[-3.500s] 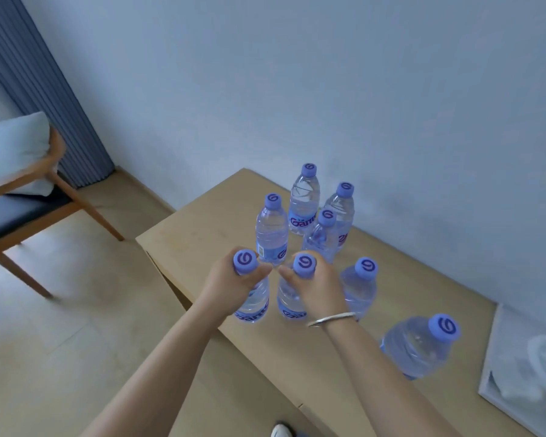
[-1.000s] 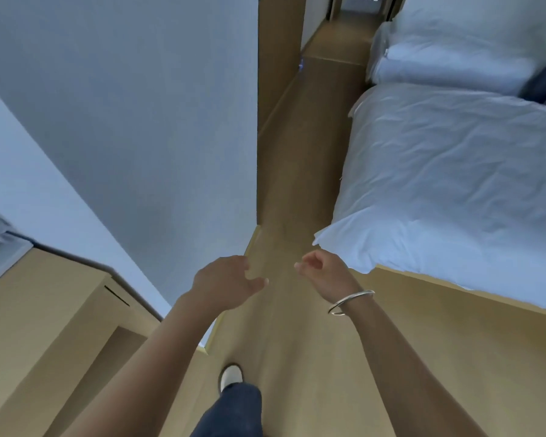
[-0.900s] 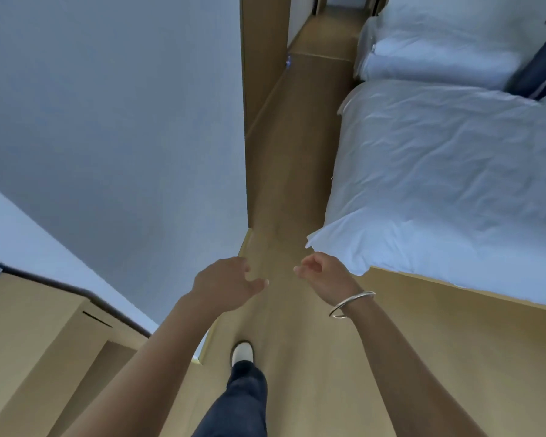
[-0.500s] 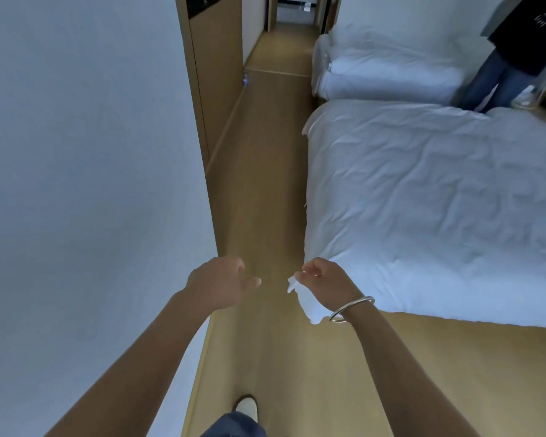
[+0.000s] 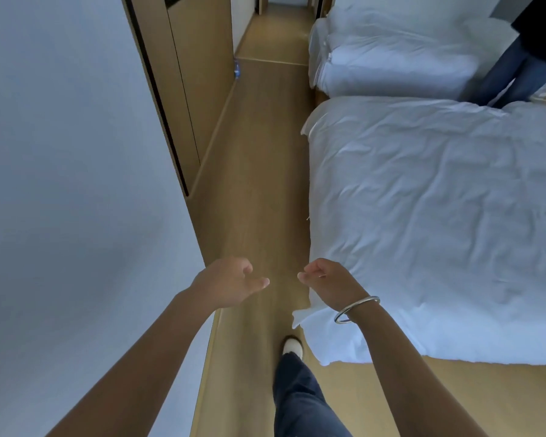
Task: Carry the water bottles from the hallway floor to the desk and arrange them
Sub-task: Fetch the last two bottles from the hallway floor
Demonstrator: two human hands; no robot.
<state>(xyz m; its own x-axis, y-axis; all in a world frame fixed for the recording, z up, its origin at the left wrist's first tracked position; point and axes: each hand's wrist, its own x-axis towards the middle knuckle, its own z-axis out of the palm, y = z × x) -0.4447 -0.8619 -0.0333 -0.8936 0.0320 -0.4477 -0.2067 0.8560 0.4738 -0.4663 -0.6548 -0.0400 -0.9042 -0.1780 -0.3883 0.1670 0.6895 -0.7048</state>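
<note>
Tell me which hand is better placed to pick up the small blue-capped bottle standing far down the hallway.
Probably the left hand: the small blue-capped bottle stands by the wooden wall panel on the left. Both hands are empty; the right hand is beside the white bed.

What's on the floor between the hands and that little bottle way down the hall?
Nothing. The head view shows bare wood floor from the hands, left and right, to the bottle by the wall.

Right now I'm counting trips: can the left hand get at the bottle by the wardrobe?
Probably not yet: the left hand is empty, but the bottle stands far down the bare floor.
</note>
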